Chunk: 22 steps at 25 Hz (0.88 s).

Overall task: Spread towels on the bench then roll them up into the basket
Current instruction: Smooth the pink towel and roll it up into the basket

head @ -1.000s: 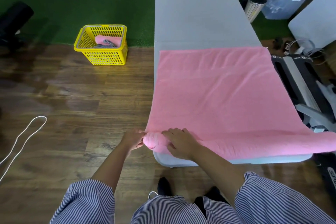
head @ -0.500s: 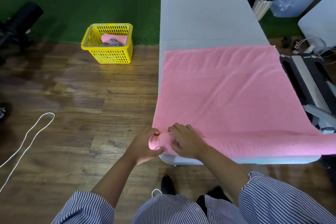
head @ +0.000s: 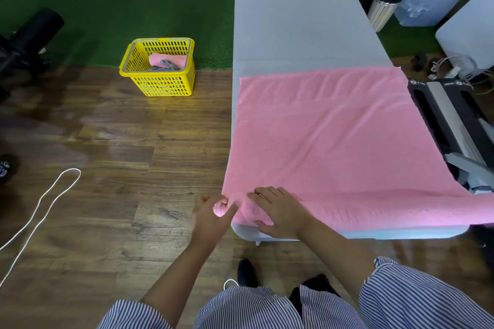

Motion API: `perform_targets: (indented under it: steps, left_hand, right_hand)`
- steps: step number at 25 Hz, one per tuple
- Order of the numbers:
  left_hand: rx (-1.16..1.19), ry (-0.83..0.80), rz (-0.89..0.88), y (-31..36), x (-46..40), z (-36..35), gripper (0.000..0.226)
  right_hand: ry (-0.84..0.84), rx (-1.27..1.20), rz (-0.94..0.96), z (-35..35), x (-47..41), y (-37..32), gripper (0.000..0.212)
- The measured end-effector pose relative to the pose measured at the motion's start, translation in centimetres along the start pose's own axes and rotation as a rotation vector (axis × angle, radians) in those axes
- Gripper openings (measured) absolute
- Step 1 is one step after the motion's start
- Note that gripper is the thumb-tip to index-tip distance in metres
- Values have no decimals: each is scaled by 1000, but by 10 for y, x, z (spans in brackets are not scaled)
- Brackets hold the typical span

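Head view: yellow basket (head: pixel 160 72) on floor, far left. Left hand (head: pixel 211 218) curls round roll's end; right hand (head: pixel 280 211) presses flat on it. Pink towel (head: pixel 334 141) spread on bench (head: pixel 294 21), roll axis running left-right along near edge.

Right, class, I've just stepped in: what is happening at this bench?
A person is rolling up a pink towel spread across a grey bench. The left hand grips the open end of the roll at the bench's near corner, and the right hand lies over the roll beside it. Most of the towel is still flat. A yellow basket on the floor already holds rolled towels.
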<state>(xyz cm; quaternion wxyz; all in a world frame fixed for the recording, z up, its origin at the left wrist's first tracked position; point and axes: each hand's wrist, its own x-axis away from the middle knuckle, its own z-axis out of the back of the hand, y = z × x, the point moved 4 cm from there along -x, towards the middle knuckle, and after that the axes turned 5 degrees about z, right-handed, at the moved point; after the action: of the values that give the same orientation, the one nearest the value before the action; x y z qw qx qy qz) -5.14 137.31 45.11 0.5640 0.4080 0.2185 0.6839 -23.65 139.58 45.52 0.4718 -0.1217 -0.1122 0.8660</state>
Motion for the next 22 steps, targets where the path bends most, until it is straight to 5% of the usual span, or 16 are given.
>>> perform_targets:
  steps: [16,22]
  left_hand:
    - [167,85,235,-3,-3,4,15]
    - [100,206,118,-1,24,-1,23]
  right_hand:
    - [29,234,50,-14,1,12,68]
    - [57,251,4,-21,5,13,64]
